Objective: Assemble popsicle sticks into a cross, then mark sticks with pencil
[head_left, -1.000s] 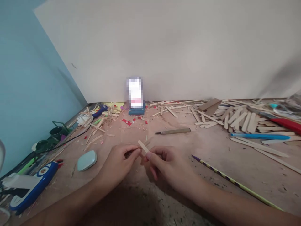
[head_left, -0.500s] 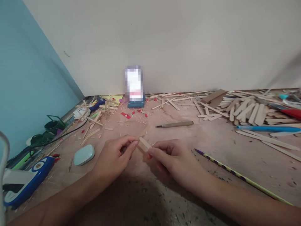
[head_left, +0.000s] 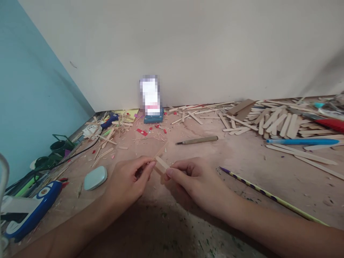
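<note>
Low over the worktop, my right hand (head_left: 195, 181) pinches a short flat wooden stick piece (head_left: 162, 163) between thumb and forefinger. My left hand (head_left: 128, 181) is closed in a pinch beside it, holding a thin wooden sliver (head_left: 159, 152) that slants up and away from its fingertips. The two sets of fingertips nearly touch at the stick piece. Both forearms rest on the dusty wooden worktop (head_left: 242, 168).
A brown-handled carving tool (head_left: 197, 140) lies just beyond my hands. A striped pencil (head_left: 271, 197) lies right of them. Piled craft sticks (head_left: 274, 123) and a blue pen (head_left: 302, 141) sit at right. A pale oval case (head_left: 95, 177) and a blue-white glue gun (head_left: 32, 211) are at left.
Both hands have stayed together, pinching the stick pieces with small finger shifts. The view has drifted slightly, so the table's things sit a little higher and to the left.
</note>
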A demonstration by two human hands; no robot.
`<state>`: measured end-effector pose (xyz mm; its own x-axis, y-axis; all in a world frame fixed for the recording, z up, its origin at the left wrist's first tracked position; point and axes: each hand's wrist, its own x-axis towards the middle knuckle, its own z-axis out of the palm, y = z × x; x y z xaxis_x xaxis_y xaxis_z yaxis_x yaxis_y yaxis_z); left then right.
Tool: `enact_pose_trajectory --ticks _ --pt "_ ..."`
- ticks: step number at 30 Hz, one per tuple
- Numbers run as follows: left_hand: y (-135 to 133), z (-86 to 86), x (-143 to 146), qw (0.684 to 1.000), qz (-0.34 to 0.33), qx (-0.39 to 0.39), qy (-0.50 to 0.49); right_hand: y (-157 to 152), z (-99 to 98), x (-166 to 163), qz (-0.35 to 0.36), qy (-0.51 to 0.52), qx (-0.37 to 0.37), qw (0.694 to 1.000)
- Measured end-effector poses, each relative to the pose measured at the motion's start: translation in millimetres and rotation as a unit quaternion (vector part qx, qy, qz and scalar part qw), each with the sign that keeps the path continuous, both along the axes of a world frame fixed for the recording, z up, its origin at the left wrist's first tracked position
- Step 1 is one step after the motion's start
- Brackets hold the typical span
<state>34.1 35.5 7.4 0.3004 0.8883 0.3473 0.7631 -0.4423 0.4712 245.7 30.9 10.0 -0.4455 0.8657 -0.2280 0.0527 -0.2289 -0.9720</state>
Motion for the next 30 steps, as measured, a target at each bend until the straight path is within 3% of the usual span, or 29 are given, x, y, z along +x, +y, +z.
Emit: enact_pose_trajectory --ticks 7,10,17,25,30 --pt "-4.0 -4.2 -6.4 0.994 -0.043 0.097 0.038 -5.9 -3.4 -0.8 0.005 0.008 0.014 1.000" --pt "-6.2 -4.0 -3.9 0.992 -0.039 0.111 0.042 -11.9 -2.6 -4.3 -0.019 0.003 0.044 0.999" --pt "-8.1 0.3 3.2 0.989 -0.035 0.140 0.035 -12.1 5.6 -5.3 -0.012 0.025 0.030 0.999" --pt "-15.1 2.0 2.0 0.981 -0.030 0.186 0.051 -17.6 1.3 -9.2 -0.040 -0.007 0.072 0.997" --pt "-14.3 4.9 4.5 0.983 -0.027 0.169 0.060 -14.8 3.3 -9.7 -0.031 0.010 0.042 0.999"
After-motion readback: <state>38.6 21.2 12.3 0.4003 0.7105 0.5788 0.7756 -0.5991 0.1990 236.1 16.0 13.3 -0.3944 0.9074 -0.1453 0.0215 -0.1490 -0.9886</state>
